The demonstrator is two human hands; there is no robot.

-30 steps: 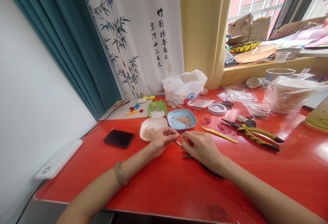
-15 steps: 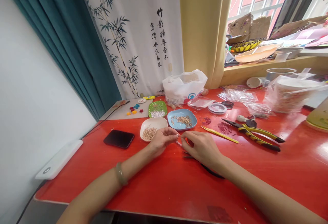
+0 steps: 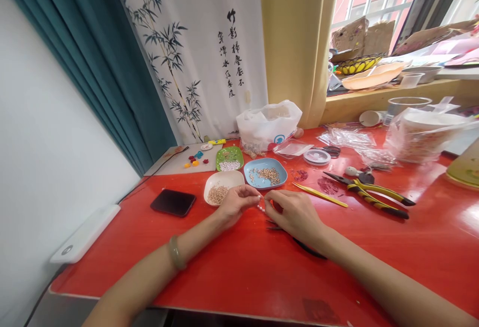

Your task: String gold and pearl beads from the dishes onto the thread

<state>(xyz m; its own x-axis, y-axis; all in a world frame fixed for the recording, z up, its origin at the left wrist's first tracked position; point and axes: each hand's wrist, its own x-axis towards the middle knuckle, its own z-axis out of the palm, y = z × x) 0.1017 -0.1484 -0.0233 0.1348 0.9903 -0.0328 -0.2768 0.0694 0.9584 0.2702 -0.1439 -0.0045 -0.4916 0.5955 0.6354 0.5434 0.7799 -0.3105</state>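
Observation:
A short strand of small white beads (image 3: 261,209) hangs between my two hands above the red table (image 3: 224,267). My left hand (image 3: 240,203) pinches one end with thumb and forefinger. Facing it, my right hand (image 3: 294,211) has its fingertips closed at the strand's other side; what exactly lies between them is too small to tell. Partly hidden beneath my right hand is a dark-handled tool (image 3: 309,249). Just beyond my hands are a white dish (image 3: 206,187) of gold beads, a blue dish (image 3: 285,173) with gold pieces and a green dish (image 3: 241,155) holding white beads.
A black phone (image 3: 172,202) lies left of the dishes. To the right are yellow tweezers (image 3: 320,195) and yellow-black pliers (image 3: 368,192). A white plastic bag (image 3: 267,122), a spool (image 3: 317,156) and clear packets (image 3: 346,137) stand farther back, along with a wrapped tub (image 3: 426,135).
Both hands keep nearly the same pose around the bead strand. The whole view has shifted very slightly.

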